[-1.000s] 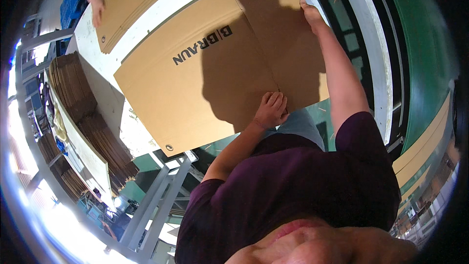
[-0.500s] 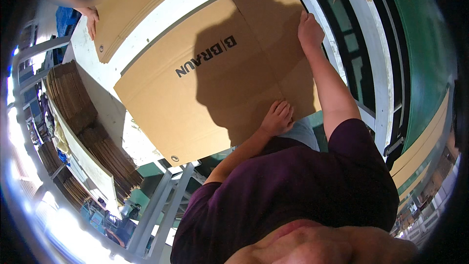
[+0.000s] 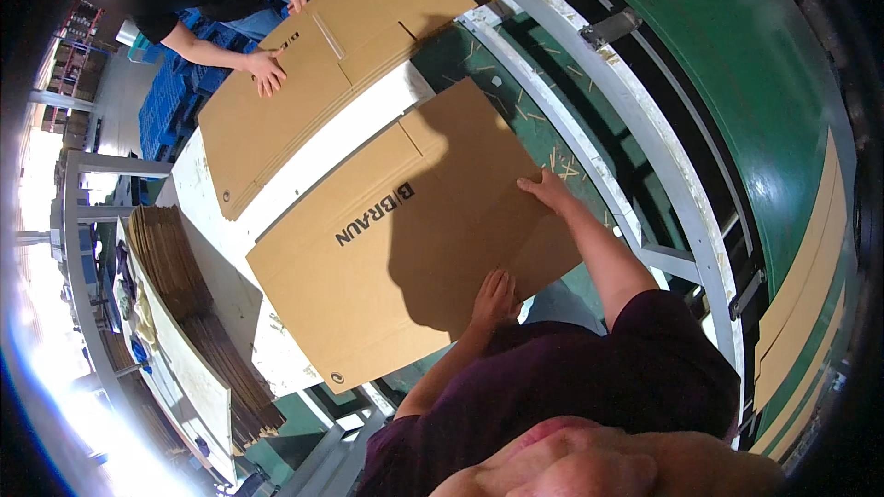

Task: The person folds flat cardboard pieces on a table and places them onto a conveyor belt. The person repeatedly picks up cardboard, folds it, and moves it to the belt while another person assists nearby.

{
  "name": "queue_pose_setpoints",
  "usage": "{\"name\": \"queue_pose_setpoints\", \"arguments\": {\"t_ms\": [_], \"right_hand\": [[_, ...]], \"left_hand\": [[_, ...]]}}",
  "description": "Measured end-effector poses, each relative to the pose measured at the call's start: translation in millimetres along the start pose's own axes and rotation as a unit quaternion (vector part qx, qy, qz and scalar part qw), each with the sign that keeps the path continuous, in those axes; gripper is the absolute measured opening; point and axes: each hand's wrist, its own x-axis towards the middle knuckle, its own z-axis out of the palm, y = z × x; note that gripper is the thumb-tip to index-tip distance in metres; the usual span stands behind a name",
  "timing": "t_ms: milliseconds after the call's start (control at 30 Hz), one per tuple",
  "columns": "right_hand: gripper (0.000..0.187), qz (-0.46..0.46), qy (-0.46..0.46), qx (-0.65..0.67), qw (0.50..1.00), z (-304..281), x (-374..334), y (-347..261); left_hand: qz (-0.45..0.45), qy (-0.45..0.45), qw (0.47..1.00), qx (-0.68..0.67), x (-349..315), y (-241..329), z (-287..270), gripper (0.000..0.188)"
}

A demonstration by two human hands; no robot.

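Note:
A large flat brown cardboard sheet (image 3: 322,304) with dark printing lies in front of me on a white table (image 3: 216,248). My left hand (image 3: 495,299) is at its near edge, fingers close together on the top face and thumb out of sight. At the right edge, my right hand (image 3: 551,191) grips the board, its fingertips over the top face and the rest of the hand partly hidden. My shadow covers much of the sheet's right half.
Across the table a co-worker's two hands (image 3: 265,72) rest on another cardboard sheet (image 3: 267,143). Stacked cardboard (image 3: 166,253) stands at the left, by blue pallets (image 3: 170,110). A pale metal frame (image 3: 677,175) runs along the right, beside a green surface (image 3: 737,74). Wood scraps (image 3: 564,166) litter the floor.
My view has shifted, bringing more of the co-worker and the far sheet into sight. My right hand has moved nearer along the sheet's right edge; my left stays at the near edge.

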Motion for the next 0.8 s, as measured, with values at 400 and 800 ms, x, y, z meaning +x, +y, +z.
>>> {"name": "queue_pose_setpoints", "arguments": {"t_ms": [400,800], "right_hand": [[0.046,-0.027,0.293,0.206,0.933,-47.8,-49.1,77.7],[0.026,0.170,0.823,0.338,0.424,-363.1,-389.4,479.1]], "left_hand": [[0.001,-0.078,0.992,0.101,8.6,16.6,-4.2,0.063],[-0.093,-0.204,0.953,0.205,14.2,8.5,6.3,0.067]]}}
